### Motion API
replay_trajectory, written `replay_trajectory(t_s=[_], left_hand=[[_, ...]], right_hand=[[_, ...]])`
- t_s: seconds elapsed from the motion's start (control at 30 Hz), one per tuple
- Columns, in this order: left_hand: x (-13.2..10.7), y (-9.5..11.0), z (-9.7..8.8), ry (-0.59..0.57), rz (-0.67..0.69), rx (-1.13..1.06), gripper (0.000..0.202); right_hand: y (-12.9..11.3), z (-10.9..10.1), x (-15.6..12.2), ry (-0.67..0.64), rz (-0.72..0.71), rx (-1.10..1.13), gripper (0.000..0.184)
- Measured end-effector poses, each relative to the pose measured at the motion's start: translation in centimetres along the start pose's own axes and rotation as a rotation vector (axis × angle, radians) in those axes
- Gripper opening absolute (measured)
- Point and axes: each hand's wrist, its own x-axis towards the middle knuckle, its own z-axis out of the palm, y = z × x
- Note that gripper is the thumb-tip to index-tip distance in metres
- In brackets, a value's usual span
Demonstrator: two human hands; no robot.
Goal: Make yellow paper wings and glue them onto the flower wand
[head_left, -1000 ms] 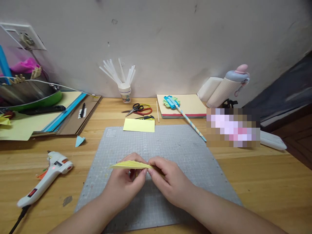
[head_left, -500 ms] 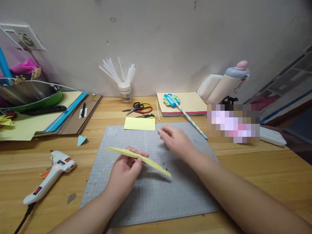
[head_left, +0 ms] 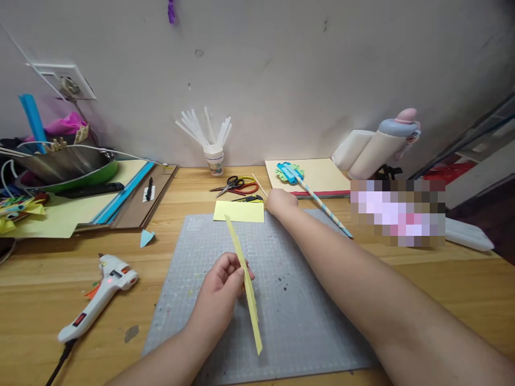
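My left hand (head_left: 221, 284) pinches a narrow strip of yellow paper (head_left: 246, 276) between thumb and fingers, edge-on above the grey cutting mat (head_left: 314, 321). At the mat's far edge my right hand (head_left: 281, 202) is closed on the near end of a thin wooden stick (head_left: 259, 185); its fingertips are partly hidden. Left of that hand lies a flat yellow paper rectangle (head_left: 238, 212), with a yellow-and-black utility knife (head_left: 251, 199) just behind it. Scissors (head_left: 233, 185) with red and yellow handles rest farther back.
A white glue gun (head_left: 100, 297) lies at left, a blue paper scrap (head_left: 147, 237) beyond it. A paper cup (head_left: 214, 162) of white sticks stands by the wall. A paper flower (head_left: 288, 172) on a striped stem rests across a pad; a bottle (head_left: 380, 142) stands behind.
My right hand has reached farther back and taken hold of the wooden stick, which now slants. My left hand has turned the yellow strip from crosswise to nearly lengthwise.
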Motion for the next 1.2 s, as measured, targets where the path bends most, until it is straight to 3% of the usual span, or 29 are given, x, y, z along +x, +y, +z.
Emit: replay_trajectory(t_s=[0.2, 0.3, 0.37, 0.43, 0.5, 0.53, 0.57, 0.67, 0.73, 0.8, 1.07, 1.2], left_hand=[[0.0, -0.4, -0.5, 0.056, -0.093, -0.076, 0.009], [0.1, -0.5, -0.5, 0.072, -0.154, -0.178, 0.013], [0.2, -0.5, -0.4, 0.081, -0.140, -0.203, 0.016], [0.2, -0.6, -0.2, 0.078, -0.090, -0.189, 0.018], [0.2, -0.7, -0.2, 0.064, -0.046, -0.146, 0.019], [0.2, -0.8, -0.2, 0.052, -0.028, -0.116, 0.019], [0.2, -0.9, -0.2, 0.037, -0.015, -0.087, 0.019], [0.1, -1.0, -0.2, -0.016, 0.002, -0.031, 0.023], [0.0, -0.9, -0.2, -0.042, -0.008, -0.029, 0.026], [-0.3, -0.7, -0.2, -0.056, -0.002, -0.019, 0.027], [-1.5, -0.2, -0.1, 0.016, 0.232, 0.157, 0.022], [-1.6, -0.2, 0.0, 0.001, 0.265, 0.153, 0.018]], right_hand=[[1.5, -0.9, -1.5, 0.034, -0.057, 0.235, 0.021], [2.1, -1.5, -5.1, 0.079, -0.189, 0.413, 0.015], [2.4, -1.4, -8.7, 0.032, -0.288, 0.530, 0.017], [2.6, -1.0, -12.8, -0.114, -0.399, 0.636, 0.014], [3.1, -0.4, -16.4, -0.515, -0.581, 0.898, 0.009], [3.4, 0.0, -17.7, -0.652, -0.646, 0.919, 0.011], [3.7, 0.3, -18.6, -0.684, -0.729, 0.892, 0.012], [4.6, 1.1, -19.2, -0.459, -0.859, 0.675, 0.014], [5.1, 1.6, -18.5, -0.308, -0.844, 0.555, 0.026], [5.4, 2.1, -17.6, -0.237, -0.809, 0.500, 0.029], [5.6, 3.1, -17.1, -0.216, -0.834, 0.557, 0.025], [5.4, 3.0, -17.2, -0.196, -0.851, 0.594, 0.025]])
